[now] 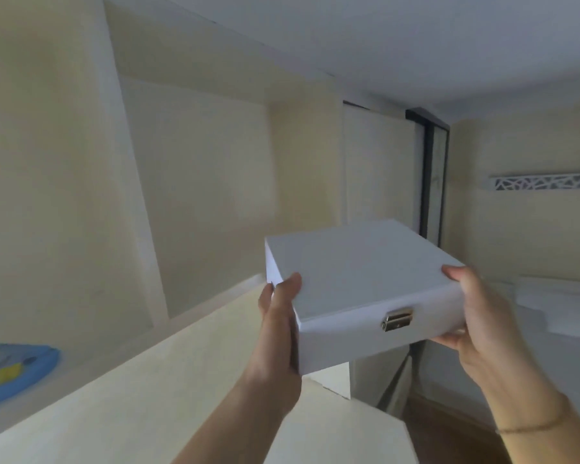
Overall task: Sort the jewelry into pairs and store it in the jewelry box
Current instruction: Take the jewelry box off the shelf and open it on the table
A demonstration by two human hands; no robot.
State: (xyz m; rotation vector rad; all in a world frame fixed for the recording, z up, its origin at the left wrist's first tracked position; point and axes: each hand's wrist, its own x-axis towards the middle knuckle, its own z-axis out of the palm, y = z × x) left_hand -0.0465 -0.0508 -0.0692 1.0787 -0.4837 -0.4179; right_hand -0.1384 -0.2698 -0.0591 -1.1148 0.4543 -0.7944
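Observation:
A white jewelry box [359, 279] with a silver clasp [397, 321] on its front is held up in the air, its lid closed. My left hand [280, 316] grips its left side, thumb on the lid and fingers underneath. On the opposite side my right hand [476, 316] grips the box the same way. The box is tilted, with the clasp side facing me. No jewelry is in view.
A pale cream desk or shelf top [154, 396] runs below the box from the lower left. A blue object with a yellow patch [14, 373] lies at the far left. Cream walls, a dark door frame [429, 175] and white bedding [563, 303] are behind.

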